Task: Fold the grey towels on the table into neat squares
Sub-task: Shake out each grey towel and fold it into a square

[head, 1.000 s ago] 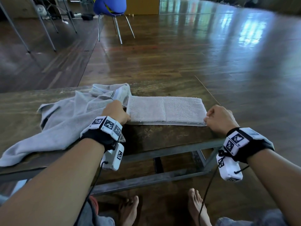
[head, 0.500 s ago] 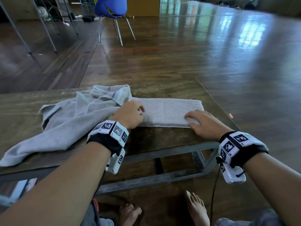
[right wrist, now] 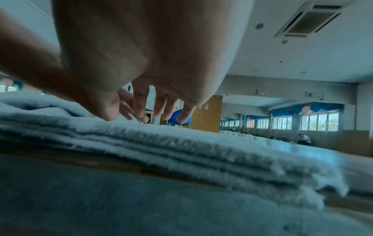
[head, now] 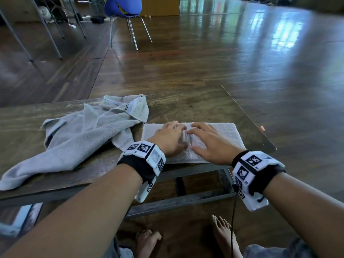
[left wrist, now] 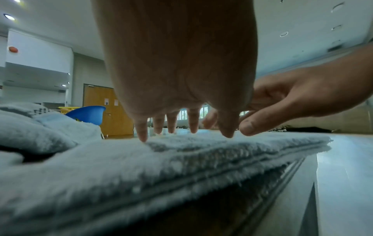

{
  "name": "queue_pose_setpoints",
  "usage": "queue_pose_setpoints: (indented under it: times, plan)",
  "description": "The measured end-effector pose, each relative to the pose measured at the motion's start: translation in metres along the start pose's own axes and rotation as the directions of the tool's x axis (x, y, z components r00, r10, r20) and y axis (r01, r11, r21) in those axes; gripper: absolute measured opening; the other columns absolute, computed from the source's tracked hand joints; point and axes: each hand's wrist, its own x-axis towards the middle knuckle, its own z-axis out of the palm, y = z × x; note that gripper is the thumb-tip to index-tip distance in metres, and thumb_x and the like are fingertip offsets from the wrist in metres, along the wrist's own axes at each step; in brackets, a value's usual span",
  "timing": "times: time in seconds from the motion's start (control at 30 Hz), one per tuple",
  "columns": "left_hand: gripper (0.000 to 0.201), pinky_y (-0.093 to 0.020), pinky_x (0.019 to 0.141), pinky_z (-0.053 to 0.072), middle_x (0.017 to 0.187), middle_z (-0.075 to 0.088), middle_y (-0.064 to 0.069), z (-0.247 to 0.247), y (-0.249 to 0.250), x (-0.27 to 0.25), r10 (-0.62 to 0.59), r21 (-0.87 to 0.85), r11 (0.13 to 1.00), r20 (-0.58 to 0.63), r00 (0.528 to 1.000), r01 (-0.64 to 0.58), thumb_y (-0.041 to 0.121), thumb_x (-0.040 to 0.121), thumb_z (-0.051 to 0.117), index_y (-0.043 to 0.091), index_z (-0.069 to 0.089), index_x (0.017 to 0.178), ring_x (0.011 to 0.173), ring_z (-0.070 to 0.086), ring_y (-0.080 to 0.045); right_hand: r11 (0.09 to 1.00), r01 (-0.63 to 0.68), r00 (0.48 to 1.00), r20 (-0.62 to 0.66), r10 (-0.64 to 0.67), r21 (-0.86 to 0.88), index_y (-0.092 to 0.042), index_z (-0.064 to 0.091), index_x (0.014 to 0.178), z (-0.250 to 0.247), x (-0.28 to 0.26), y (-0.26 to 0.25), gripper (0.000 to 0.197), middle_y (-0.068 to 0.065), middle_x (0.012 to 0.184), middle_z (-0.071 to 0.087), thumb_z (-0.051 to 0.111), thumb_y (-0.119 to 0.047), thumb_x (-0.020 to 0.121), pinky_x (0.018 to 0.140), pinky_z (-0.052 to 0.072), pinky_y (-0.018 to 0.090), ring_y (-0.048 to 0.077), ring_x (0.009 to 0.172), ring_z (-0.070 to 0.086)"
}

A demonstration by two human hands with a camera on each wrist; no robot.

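A grey towel folded into a long strip (head: 227, 135) lies near the table's front right corner. Both hands sit side by side on its middle. My left hand (head: 170, 135) spreads its straight fingers (left wrist: 143, 132) down onto the pile. My right hand (head: 206, 139) lies flat beside it, its fingertips (right wrist: 182, 117) touching the top layer. The wrist views show the strip's stacked layers (left wrist: 181, 162) (right wrist: 201, 153). A second grey towel (head: 80, 138) lies crumpled to the left, one edge overlapping the strip's left end.
The wooden table (head: 195, 108) ends just right of the strip, at a corner (head: 268, 146) with a metal frame below. A blue chair (head: 122, 8) stands far off on the wooden floor. Bare feet (head: 223, 233) rest under the table.
Both hands left the strip's two ends and slid inward along its top. They now lie together at its middle, fingers flat instead of gripping the ends.
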Motion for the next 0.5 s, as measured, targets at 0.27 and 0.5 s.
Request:
queue_pose_setpoints:
  times: [0.27, 0.5]
  plan:
    - [0.082, -0.041, 0.123, -0.009, 0.164, -0.017, 0.012, 0.018, -0.024, 0.000, 0.046, 0.036, 0.998, 0.173, 0.984, -0.053, 0.074, 0.089, 0.036, 0.046, -0.007, 0.154, 0.150, -0.018, -0.008, 0.990, -0.135, 0.945, 0.297, 0.139, -0.036, -0.050, 0.011, 0.157, 0.009, 0.003, 0.019, 0.074, -0.012, 0.169, -0.008, 0.042, -0.071, 0.093, 0.124, -0.007, 0.046, 0.013, 0.154, -0.013]
    - [0.110, -0.042, 0.121, -0.011, 0.162, -0.025, 0.014, 0.010, -0.046, -0.009, -0.010, 0.091, 0.996, 0.197, 0.980, -0.008, 0.097, 0.064, 0.032, 0.050, -0.018, 0.150, 0.149, -0.022, -0.009, 0.970, -0.218, 0.926, 0.290, 0.240, -0.105, -0.042, -0.009, 0.158, 0.011, 0.001, 0.033, 0.103, -0.012, 0.165, -0.024, 0.031, -0.090, 0.077, 0.120, -0.013, 0.043, 0.012, 0.151, -0.024]
